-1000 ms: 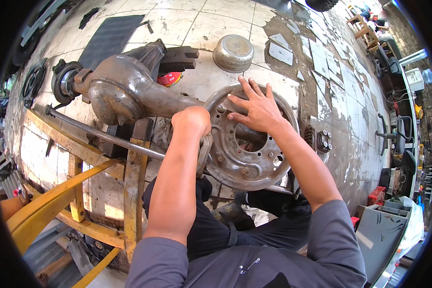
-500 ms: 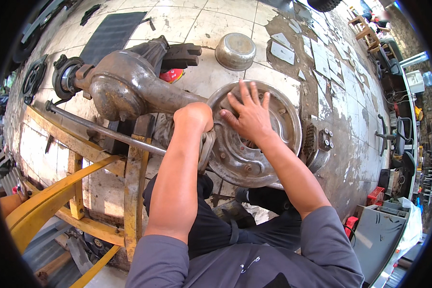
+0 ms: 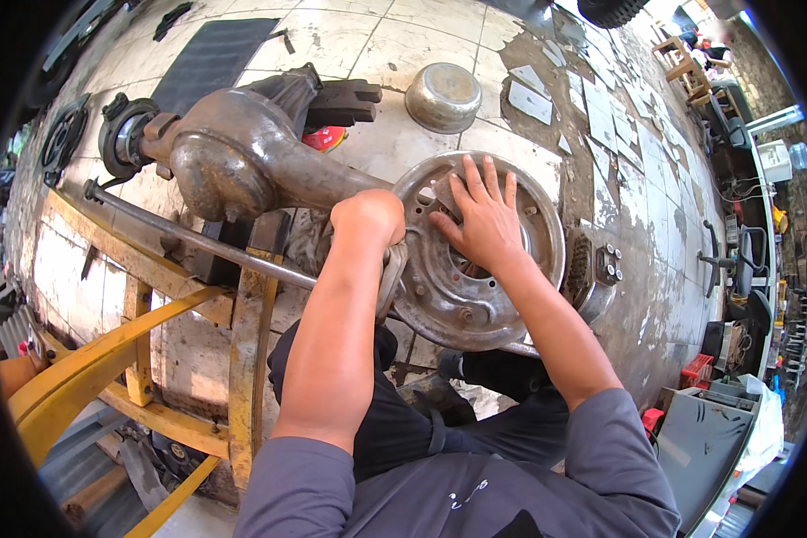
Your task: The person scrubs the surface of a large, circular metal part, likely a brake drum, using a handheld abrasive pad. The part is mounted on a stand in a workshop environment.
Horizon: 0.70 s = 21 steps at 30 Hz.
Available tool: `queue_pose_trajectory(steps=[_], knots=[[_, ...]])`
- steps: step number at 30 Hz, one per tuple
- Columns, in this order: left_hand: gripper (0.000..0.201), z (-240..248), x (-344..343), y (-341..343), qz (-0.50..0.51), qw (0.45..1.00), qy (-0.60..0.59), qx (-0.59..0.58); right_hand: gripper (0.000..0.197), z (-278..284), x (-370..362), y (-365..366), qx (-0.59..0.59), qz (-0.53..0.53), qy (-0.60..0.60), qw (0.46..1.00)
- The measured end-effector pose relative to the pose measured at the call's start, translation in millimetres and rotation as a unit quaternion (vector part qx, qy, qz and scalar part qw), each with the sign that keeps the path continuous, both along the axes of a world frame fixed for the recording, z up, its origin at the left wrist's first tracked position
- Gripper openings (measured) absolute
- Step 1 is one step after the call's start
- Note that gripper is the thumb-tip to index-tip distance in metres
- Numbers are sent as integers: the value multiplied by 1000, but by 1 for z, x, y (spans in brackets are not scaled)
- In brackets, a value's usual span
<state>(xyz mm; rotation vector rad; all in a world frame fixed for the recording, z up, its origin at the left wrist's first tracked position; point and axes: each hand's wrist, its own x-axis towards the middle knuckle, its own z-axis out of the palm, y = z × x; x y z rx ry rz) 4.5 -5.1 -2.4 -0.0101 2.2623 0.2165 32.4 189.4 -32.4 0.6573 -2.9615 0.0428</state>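
A round, dull metal brake backing plate stands in front of me at the end of a heavy axle housing. My right hand lies flat against its face, fingers stretched and slightly apart. Under its fingertips and thumb a brownish patch shows; I cannot make out what it is. My left hand, bent at the wrist, is at the plate's left edge beside the axle tube; its fingers are hidden. Just below it hangs greyish cloth-like material.
A yellow metal frame stands left, with a long steel rod across it. Beyond the plate sits a round metal basin. A bolted metal block is right of the plate. Broken tiles lie far right.
My right hand has slid slightly to the right across the plate, its fingers drawing closer together. My left hand stays at the plate's left edge. The whole view has shifted slightly.
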Motion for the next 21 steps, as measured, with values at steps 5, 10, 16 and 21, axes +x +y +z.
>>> queue_pose_trajectory(steps=[5, 10, 16, 21], knots=[[31, -3, -1, 0, 4, 1000, -6, -5, 46, -22, 2, 4, -79, 0, 52, 996], [30, 2, -2, 1, 3, 1000, -14, -8, 45, -26, -5, -13, -78, 20, 74, 994], [29, -2, -1, 0, -1, 1000, -8, -9, 52, -11, 5, -31, -33, -53, 56, 996], [33, 2, -1, -1, 8, 1000, -10, 11, 51, -10, -1, -33, -49, -60, 31, 997]])
